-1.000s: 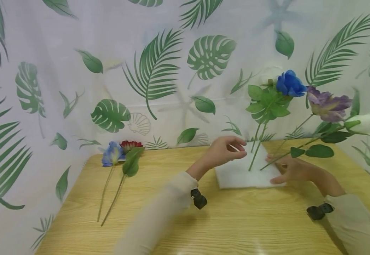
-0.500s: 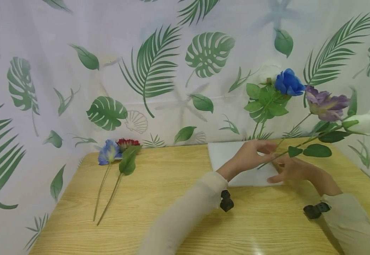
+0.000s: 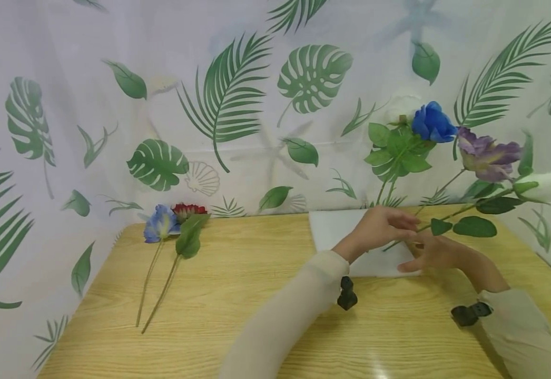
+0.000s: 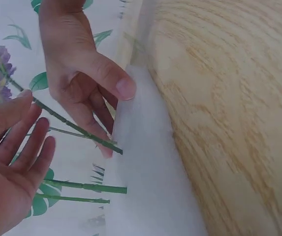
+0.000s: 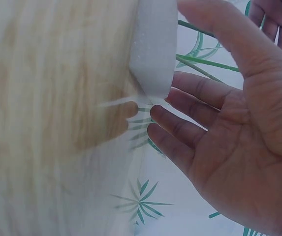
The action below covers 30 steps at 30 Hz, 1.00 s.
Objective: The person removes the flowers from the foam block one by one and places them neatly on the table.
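Note:
A white foam block (image 3: pixel 337 226) lies on the table with several artificial flower stems standing in it. My right hand (image 3: pixel 441 252) holds the block's right side, thumb on one edge and fingertips against the side in the right wrist view. My left hand (image 3: pixel 380 229) is beside the leaning stem of the white rose (image 3: pixel 543 187); in the left wrist view its fingers (image 4: pixel 35 157) are spread and its thumb tip is close to that stem (image 4: pixel 77 128). A purple flower (image 3: pixel 489 152), a blue flower (image 3: pixel 433 123) and a pale white bloom (image 3: pixel 401 108) rise from the block.
On the table's left lie a light-blue flower (image 3: pixel 160 223) and a dark red flower (image 3: pixel 190 210), stems toward the front. A leaf-printed curtain (image 3: pixel 256 105) hangs behind the wooden table (image 3: pixel 237 284). Rose leaves (image 3: pixel 474 225) stretch out above the right hand.
My left hand has moved right, from left of the upright stems to the leaning rose stem near the right hand. The right hand stays at the foam block, and the flowers look unmoved.

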### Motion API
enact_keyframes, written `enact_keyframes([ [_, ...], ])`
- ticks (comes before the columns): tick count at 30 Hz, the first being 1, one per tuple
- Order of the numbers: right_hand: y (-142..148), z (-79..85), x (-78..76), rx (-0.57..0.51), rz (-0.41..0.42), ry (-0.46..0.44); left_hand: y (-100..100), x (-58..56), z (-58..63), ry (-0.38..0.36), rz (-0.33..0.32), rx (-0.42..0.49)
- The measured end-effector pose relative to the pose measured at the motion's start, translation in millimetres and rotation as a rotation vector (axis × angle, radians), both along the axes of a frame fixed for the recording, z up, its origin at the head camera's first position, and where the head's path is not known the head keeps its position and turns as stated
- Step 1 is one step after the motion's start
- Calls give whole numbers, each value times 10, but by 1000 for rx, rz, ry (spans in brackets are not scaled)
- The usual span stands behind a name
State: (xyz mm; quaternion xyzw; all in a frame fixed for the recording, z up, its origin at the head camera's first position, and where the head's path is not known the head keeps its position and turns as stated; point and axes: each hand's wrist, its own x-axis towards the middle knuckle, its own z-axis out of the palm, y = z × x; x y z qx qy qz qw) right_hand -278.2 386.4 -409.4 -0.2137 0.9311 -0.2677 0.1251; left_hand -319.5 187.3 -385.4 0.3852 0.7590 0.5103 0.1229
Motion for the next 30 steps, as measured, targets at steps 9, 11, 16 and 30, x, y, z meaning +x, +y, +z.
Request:
enact_keyframes([
  [9,-21,-38,-6,-67,29,42,76,27,-7,54,85,-9],
  [11,-10,-60,-14,-80,61,92,75,25,-6,65,85,-9],
  [16,12,-54,-24,-70,65,79,50,-8,-23,69,67,5],
  [30,-26,-69,-67,-123,152,81,-63,-90,-83,153,75,69],
])
